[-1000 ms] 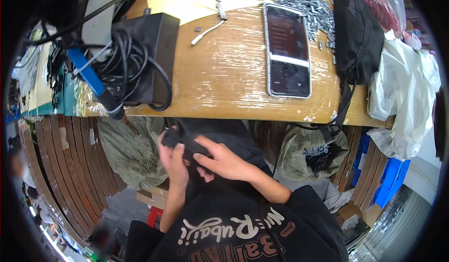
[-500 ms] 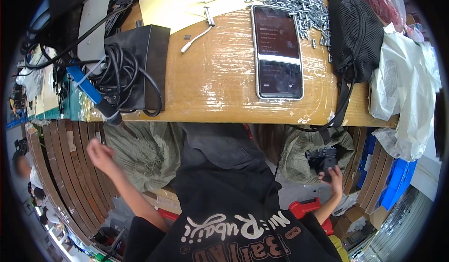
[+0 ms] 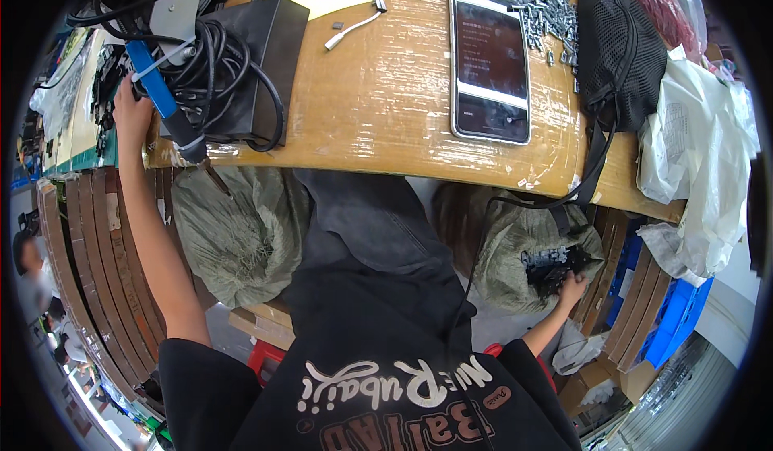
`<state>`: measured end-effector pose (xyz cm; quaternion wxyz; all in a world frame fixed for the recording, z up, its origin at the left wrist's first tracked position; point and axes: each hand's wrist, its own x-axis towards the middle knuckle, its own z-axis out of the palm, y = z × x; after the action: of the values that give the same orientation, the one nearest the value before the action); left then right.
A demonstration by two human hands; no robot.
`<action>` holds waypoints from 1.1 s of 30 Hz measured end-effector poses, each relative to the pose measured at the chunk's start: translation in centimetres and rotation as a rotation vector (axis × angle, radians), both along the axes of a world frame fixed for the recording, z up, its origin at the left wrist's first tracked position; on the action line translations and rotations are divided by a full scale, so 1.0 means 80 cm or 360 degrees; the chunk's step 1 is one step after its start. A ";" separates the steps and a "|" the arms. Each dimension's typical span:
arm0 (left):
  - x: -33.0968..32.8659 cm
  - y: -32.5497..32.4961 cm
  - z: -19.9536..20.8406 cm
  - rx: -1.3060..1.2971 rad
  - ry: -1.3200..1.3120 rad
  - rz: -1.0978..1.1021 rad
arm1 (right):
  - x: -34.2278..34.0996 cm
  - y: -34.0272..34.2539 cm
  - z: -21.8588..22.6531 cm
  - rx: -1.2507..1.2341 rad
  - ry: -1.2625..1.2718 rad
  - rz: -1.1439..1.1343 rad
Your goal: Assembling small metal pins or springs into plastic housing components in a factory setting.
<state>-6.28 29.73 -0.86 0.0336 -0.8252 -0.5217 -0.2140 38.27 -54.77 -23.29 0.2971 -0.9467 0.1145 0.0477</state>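
Note:
My left hand (image 3: pixel 133 113) reaches over the table's left edge, fingers stretched toward a pile of small black parts (image 3: pixel 105 101). Its thumb side lies close to a blue and black stick-shaped tool (image 3: pixel 161 88), tied with a white strap, which hides part of the hand. Low on the right, my right hand (image 3: pixel 572 288) is at the mouth of a grey-green woven sack (image 3: pixel 503 270). Its fingertips touch the black plastic pieces (image 3: pixel 555 266) inside; the pieces hide how the fingers are closed.
A black box (image 3: pixel 278 56) with coiled cable (image 3: pixel 217 72) stands on the table's left. A phone (image 3: pixel 489 64), loose metal pieces (image 3: pixel 531 4) and a black mesh pouch (image 3: pixel 616 52) lie to the right. Another woven sack (image 3: pixel 241 242) stands below the table's left part.
My left hand has moved up from beside the table edge to the black parts behind the blue tool. My right hand stays at the sack, its fingers shifted among the black pieces.

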 end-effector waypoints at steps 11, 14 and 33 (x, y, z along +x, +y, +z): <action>0.010 -0.004 0.028 0.0234 0.0066 0.0292 | -0.065 0.428 0.347 0.0938 -0.1017 0.0647; 0.007 -0.011 0.031 0.0169 -0.0274 0.0286 | -0.076 0.501 0.356 0.1127 -0.0711 0.1059; 0.005 -0.327 0.068 -0.1751 -0.2559 -0.0748 | -0.030 0.592 0.348 0.0253 -0.0714 0.1455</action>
<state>-5.92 3.55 4.57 -0.7585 -0.4183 -0.2397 -0.4386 35.87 -7.37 4.56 0.3340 -0.8615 -0.3817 -0.0228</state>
